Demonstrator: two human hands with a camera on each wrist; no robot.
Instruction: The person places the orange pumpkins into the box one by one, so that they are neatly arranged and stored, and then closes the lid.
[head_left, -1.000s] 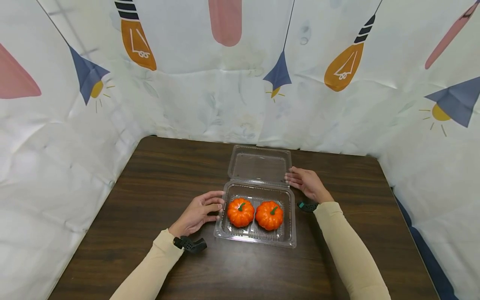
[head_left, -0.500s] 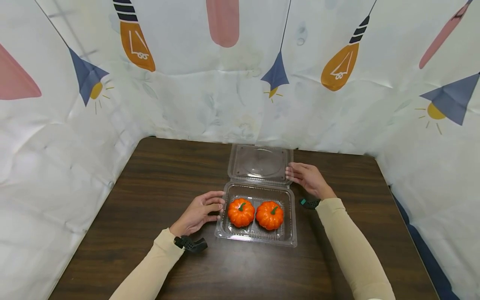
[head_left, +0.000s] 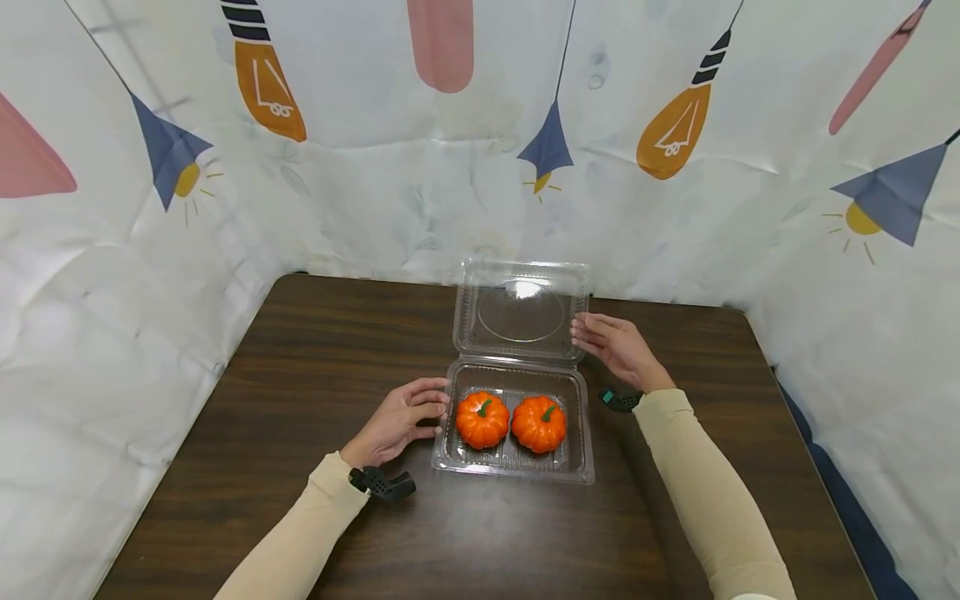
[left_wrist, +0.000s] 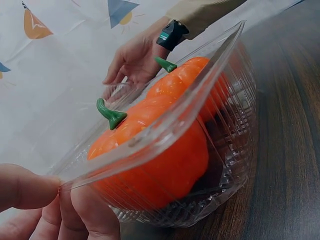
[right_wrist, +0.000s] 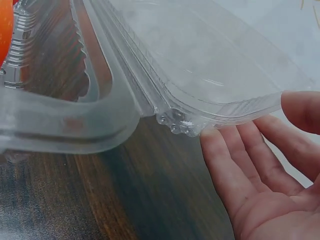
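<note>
A clear plastic clamshell container [head_left: 513, 478] sits on the table with its hinged lid [head_left: 517, 312] tilted up at the back. Inside the base lie two orange pumpkins with green stems, a left pumpkin [head_left: 482, 420] and a right pumpkin [head_left: 538, 424]. My left hand [head_left: 401, 418] pinches the base's left rim, thumb above and fingers below, as the left wrist view shows. My right hand [head_left: 617, 348] touches the lid's right edge near the hinge. Its fingers [right_wrist: 225, 165] are nearly straight and lie under the lid's rim, with the thumb apart at the edge.
The dark wood table [head_left: 337, 333] extends around the container on all sides. A white printed cloth [head_left: 375, 192] hangs behind and beside it, close to the table's back edge. Each wrist wears a black strap [head_left: 382, 483].
The lid has risen from lying back near the table to a steeper tilt, and my right hand has moved slightly up with it. My left hand keeps its place on the rim.
</note>
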